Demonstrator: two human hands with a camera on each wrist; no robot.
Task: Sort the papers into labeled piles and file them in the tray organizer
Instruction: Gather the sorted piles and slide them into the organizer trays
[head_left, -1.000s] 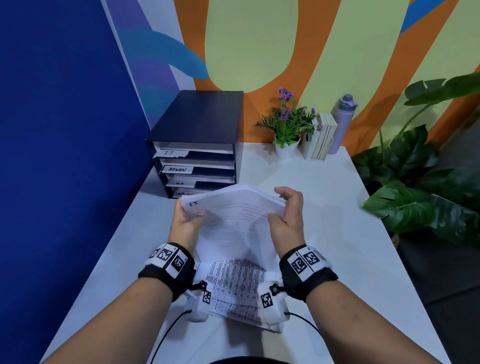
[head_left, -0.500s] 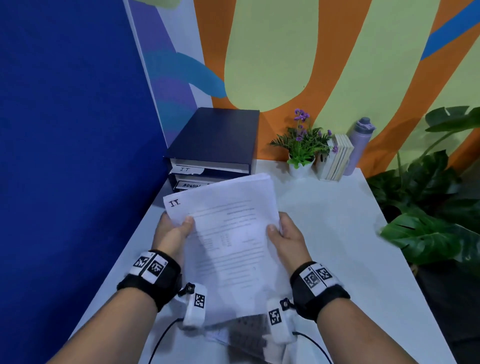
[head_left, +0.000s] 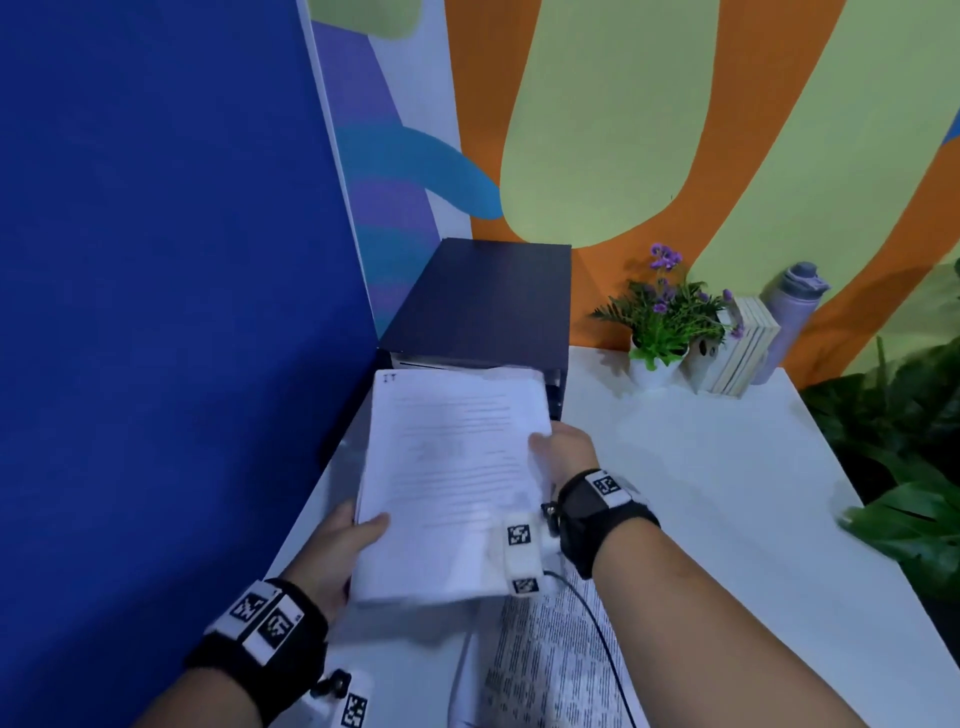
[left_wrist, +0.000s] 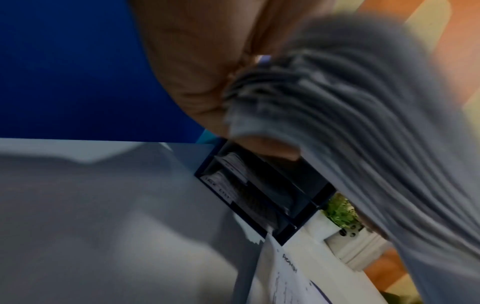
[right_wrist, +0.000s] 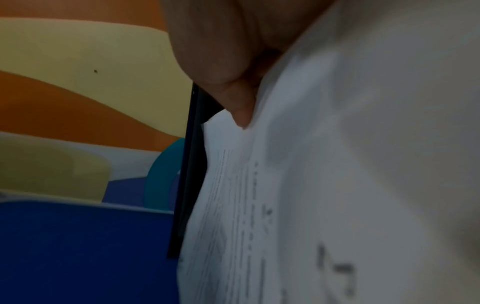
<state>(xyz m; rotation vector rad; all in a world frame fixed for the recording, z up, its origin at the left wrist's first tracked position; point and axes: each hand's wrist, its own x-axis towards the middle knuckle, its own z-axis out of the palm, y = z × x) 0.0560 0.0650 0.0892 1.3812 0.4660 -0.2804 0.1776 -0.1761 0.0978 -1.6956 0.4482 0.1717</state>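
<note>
From the head camera, both hands hold a stack of papers (head_left: 452, 483) marked "IT" at its top left corner. The left hand (head_left: 337, 551) pinches the stack's near left edge, thumb on top; the right hand (head_left: 563, 457) grips the right edge. The stack's far edge meets the top slot of the dark tray organizer (head_left: 483, 301) at 12 o'clock. Another printed sheet (head_left: 550, 670) lies on the white table (head_left: 701, 493) at 5 o'clock.

Left wrist camera: fingers curl under the fanned (blurred) sheets (left_wrist: 363, 123); labeled trays (left_wrist: 249, 189) show below.

Right wrist camera: thumb (right_wrist: 239, 102) presses the paper (right_wrist: 337, 164) beside the organizer's edge (right_wrist: 189, 164).
</note>
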